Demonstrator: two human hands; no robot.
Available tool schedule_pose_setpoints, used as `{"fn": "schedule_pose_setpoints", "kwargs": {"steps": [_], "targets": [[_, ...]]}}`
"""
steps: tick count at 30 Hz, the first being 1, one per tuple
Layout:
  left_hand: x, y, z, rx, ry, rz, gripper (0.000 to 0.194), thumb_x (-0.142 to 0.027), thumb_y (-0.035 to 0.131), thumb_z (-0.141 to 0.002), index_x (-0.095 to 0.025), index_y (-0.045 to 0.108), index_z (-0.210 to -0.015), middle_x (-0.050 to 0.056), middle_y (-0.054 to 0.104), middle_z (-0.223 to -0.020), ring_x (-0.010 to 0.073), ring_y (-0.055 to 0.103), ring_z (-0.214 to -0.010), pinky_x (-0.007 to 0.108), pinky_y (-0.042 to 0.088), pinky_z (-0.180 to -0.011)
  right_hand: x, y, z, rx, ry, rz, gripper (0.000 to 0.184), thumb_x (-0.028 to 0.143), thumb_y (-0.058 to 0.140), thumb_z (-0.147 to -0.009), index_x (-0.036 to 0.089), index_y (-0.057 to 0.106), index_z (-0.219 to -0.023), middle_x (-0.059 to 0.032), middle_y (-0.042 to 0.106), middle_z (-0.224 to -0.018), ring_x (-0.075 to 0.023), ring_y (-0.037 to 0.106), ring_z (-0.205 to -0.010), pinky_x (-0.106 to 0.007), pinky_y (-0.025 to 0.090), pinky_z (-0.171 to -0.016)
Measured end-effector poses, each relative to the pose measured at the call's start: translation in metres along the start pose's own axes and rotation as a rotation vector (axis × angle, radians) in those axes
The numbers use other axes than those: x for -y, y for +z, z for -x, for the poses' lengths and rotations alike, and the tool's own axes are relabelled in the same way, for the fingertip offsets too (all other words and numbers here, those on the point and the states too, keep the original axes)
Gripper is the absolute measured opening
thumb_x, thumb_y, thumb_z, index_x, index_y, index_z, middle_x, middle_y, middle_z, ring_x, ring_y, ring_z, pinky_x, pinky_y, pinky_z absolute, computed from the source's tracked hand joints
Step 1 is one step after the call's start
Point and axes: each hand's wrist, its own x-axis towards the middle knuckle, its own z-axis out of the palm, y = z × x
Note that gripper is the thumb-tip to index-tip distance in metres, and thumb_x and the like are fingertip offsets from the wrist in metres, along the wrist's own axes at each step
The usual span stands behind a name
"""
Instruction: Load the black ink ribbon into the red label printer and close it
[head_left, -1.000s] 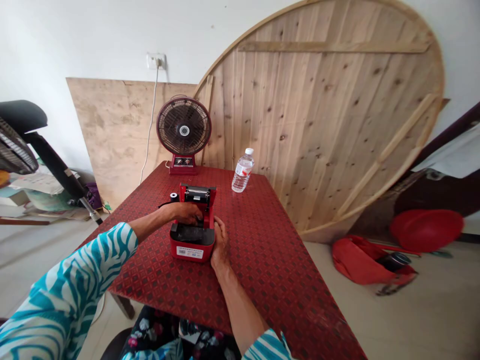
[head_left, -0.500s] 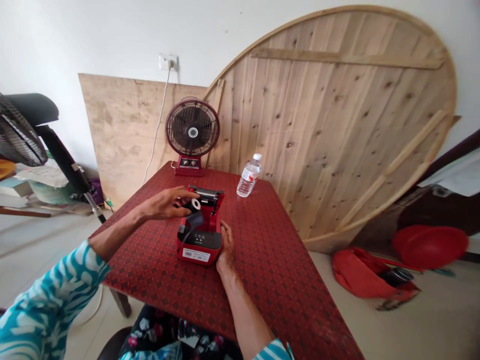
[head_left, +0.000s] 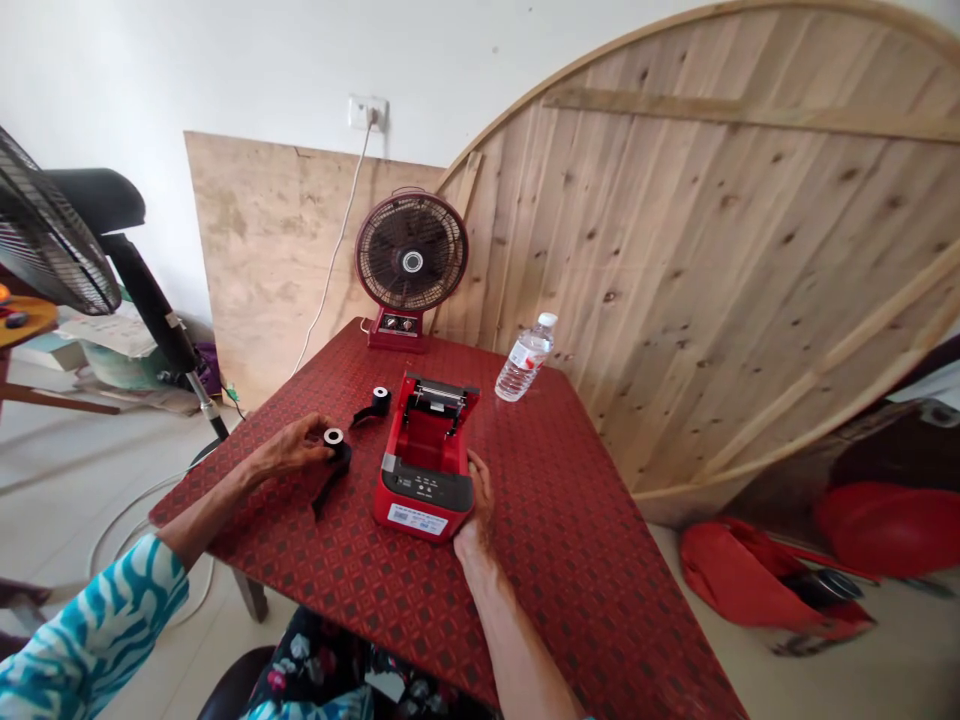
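A red label printer (head_left: 424, 500) with a black front panel stands on the table, its lid raised and the red inner bay showing. My right hand (head_left: 476, 505) is wrapped round the printer's right side. To the left of the printer, my left hand (head_left: 300, 445) grips a black ribbon roll (head_left: 339, 455) with a white core, held upright at the table. A loose black tail hangs from that roll toward me. Farther back, beside the printer, stands a second black ribbon roll (head_left: 381, 402) with its own tail lying on the tabletop.
A water bottle (head_left: 525, 360) leans at the back of the red patterned table (head_left: 570, 560). Behind the printer is a dark red fan (head_left: 412, 262). A round wooden panel (head_left: 675, 260) rests against the wall. Another fan (head_left: 60, 230) is at the left, and a red bag (head_left: 735, 580) lies on the floor.
My left hand has carried the ribbon roll out from over the printer to the table at the left. The second roll is now visible. My right hand stays on the printer.
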Motion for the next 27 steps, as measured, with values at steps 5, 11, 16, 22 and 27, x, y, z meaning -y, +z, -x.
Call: {"fn": "schedule_pose_setpoints", "kwargs": {"steps": [5,11,16,22,27], "targets": [[-0.022,-0.013,-0.037,0.009,0.087,-0.078,0.033,-0.042,0.072,-0.068,-0.022,0.072,-0.095,0.004,0.073,-0.094,0.0232,0.064,-0.090,0.029,0.048,-0.080,0.001,0.001,0.001,-0.009,0.002,-0.005,0.048,0.053,0.067,-0.071,0.022,0.064,-0.108,0.0004,0.069,-0.083,-0.0156,0.058,-0.065,-0.027,0.044,-0.059],[-0.017,0.004,-0.113,0.060,0.110,-0.144,0.028,-0.034,0.074,-0.058,-0.020,0.073,-0.082,0.002,0.073,-0.081,0.0214,0.063,-0.080,0.027,0.047,-0.075,0.001,-0.001,0.000,0.000,0.023,0.002,0.052,0.056,0.066,-0.072,0.022,0.063,-0.110,-0.0011,0.070,-0.084,-0.0168,0.060,-0.063,-0.028,0.045,-0.058],[-0.004,0.031,-0.134,0.140,0.107,-0.122,0.028,-0.027,0.073,-0.050,-0.020,0.072,-0.077,-0.002,0.070,-0.069,0.0181,0.061,-0.069,0.023,0.045,-0.064,-0.005,-0.006,-0.004,0.005,0.002,0.058,0.050,0.057,0.065,-0.074,0.023,0.064,-0.111,-0.0025,0.071,-0.096,-0.0204,0.066,-0.077,-0.031,0.049,-0.067],[-0.008,0.033,-0.124,0.093,0.097,-0.038,0.027,-0.031,0.074,-0.053,-0.018,0.067,-0.076,0.000,0.067,-0.070,0.0195,0.061,-0.072,0.027,0.046,-0.067,-0.010,-0.008,-0.008,0.012,-0.012,0.067,0.050,0.058,0.064,-0.075,0.024,0.064,-0.112,-0.0036,0.071,-0.104,-0.0228,0.066,-0.089,-0.032,0.049,-0.073],[-0.042,0.005,-0.090,0.135,0.099,0.086,0.048,-0.047,0.072,-0.065,-0.017,0.064,-0.102,0.005,0.070,-0.092,0.0201,0.064,-0.078,0.029,0.048,-0.070,-0.009,-0.005,-0.008,0.041,-0.004,0.058,0.053,0.060,0.064,-0.075,0.024,0.063,-0.114,-0.0031,0.072,-0.099,-0.0211,0.065,-0.080,-0.031,0.048,-0.068]]}}
